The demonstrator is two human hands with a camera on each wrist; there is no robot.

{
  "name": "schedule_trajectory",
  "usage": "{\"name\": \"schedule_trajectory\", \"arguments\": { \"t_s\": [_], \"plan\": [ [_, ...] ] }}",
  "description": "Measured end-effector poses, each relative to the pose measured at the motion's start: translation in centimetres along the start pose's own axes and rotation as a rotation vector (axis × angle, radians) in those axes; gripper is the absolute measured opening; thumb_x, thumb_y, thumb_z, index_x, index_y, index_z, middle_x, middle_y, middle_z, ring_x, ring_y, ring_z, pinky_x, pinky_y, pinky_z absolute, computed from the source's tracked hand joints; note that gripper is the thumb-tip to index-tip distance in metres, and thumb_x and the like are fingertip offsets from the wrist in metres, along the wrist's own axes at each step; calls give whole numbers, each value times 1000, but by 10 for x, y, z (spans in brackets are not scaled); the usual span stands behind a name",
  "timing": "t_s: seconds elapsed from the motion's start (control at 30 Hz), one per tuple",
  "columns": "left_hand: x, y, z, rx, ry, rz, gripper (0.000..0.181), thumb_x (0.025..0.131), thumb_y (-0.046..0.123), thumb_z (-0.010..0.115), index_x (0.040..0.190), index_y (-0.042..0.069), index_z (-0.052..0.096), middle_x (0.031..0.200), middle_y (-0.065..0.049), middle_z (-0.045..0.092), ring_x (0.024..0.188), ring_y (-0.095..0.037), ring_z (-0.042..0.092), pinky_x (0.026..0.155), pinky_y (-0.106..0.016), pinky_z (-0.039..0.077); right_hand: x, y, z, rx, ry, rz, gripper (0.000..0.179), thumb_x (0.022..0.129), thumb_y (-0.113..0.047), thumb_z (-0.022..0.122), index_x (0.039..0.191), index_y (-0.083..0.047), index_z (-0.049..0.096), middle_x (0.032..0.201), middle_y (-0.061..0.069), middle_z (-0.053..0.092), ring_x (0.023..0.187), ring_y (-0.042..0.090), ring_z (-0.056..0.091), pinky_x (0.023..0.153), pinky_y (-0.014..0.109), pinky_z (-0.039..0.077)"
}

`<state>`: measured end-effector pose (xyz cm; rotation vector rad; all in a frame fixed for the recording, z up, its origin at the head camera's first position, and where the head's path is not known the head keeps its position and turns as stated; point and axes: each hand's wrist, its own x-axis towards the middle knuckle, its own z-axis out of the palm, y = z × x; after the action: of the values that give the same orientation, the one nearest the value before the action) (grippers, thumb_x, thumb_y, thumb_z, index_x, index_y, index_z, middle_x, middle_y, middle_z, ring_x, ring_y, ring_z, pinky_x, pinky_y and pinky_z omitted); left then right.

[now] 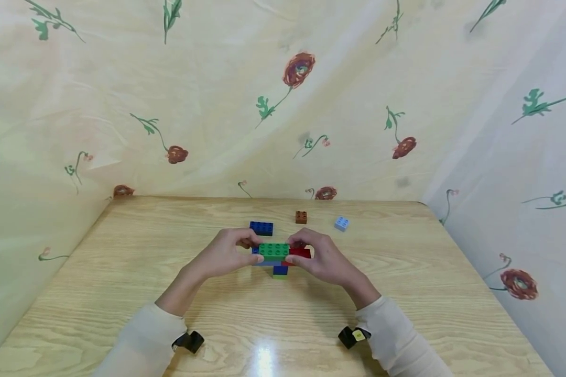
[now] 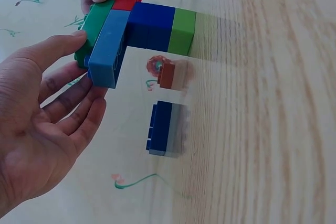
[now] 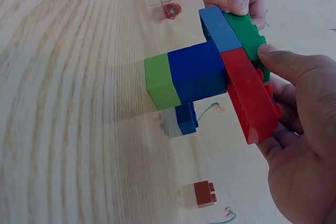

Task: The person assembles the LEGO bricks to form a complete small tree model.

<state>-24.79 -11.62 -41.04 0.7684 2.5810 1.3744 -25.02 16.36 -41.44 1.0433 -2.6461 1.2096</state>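
Observation:
A small toy-brick tower stands upright on the table. Its base is a light green brick (image 3: 161, 80), with dark blue bricks (image 3: 197, 72) stacked over it. Above these, a light blue brick (image 2: 109, 43) and a red brick (image 3: 249, 95) lie end to end, overhanging both sides. A green brick (image 1: 274, 251) lies across the top of that pair, studs up. My left hand (image 1: 226, 254) pinches the green brick's left end between thumb and fingers. At its right end my right hand (image 1: 323, 256) pinches it likewise, the fingertips partly hidden behind the brick.
Behind the tower lie a loose dark blue brick (image 1: 261, 228), a small brown brick (image 1: 301, 217) and a pale blue brick (image 1: 341, 223). A flower-patterned cloth (image 1: 226, 104) hangs along the back and sides of the wooden table (image 1: 245, 324).

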Motion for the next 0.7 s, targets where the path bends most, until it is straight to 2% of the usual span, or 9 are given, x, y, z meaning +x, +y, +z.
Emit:
{"name": "schedule_trajectory", "arguments": {
  "t_s": [0.33,0.47,0.7],
  "plan": [
    [0,1,-3,27,-13,5,27,92,26,80,116,20,72,109,4,72,100,-17,64,96,-47,56,1,-1,-5,-12,-16,8,29,91,-23,81,117,-17,72,108,-3,70,93,13,62,85,35,59],
    [1,1,-2,29,-17,19,27,92,26,80,117,20,71,109,3,72,99,-16,65,96,-49,56,2,2,-13,-1,-25,25,28,94,-26,78,120,-18,72,113,1,71,100,15,64,91,40,58],
    [1,1,-1,33,-14,29,28,92,24,79,118,19,72,109,4,73,99,-15,65,98,-53,55,5,19,-40,-6,60,97,22,99,-24,71,120,-16,71,116,8,72,105,18,66,98,53,55]
  ]
}}
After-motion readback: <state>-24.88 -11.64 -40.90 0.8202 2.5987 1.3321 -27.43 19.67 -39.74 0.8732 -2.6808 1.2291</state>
